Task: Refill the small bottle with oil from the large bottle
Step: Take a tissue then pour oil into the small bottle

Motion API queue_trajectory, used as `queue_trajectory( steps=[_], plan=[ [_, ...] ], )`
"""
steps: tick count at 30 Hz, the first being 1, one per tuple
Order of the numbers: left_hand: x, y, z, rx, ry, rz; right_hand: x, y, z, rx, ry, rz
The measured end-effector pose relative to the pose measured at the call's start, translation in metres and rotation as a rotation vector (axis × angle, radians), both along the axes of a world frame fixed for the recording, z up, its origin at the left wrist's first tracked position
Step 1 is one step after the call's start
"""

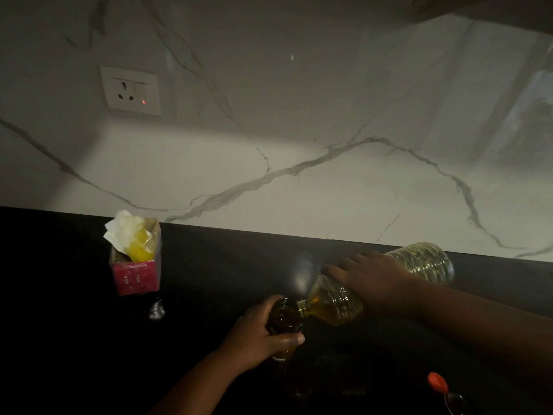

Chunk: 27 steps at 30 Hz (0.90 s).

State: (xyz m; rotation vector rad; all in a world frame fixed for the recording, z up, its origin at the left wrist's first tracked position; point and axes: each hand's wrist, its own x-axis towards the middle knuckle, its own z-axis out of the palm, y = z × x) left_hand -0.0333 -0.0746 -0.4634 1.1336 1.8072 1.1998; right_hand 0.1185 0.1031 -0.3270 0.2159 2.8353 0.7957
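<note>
Pouring step under way, by the look of it. Large bottle (389, 283) tipped nearly flat above the dark counter (224, 265), mouth touching the small bottle's rim; oil pooled at its neck. Right hand (371, 277) wraps over its middle, fingers curled round. Small bottle (284, 319) upright on the counter, partly full; left hand (260, 336) clasps it, thumb across the front. Next: likely hold the tilt steady, watch the level, then right the large bottle. Orange cap (437, 381) lies apart, lower right.
</note>
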Motion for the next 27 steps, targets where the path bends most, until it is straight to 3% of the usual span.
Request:
queue_trajectory(
  steps=[27],
  plan=[
    [-0.0019, 0.0031, -0.0076, -0.018, 0.028, 0.005, -0.0001, -0.0048, 0.0019, 0.008, -0.020, -0.022]
  ],
)
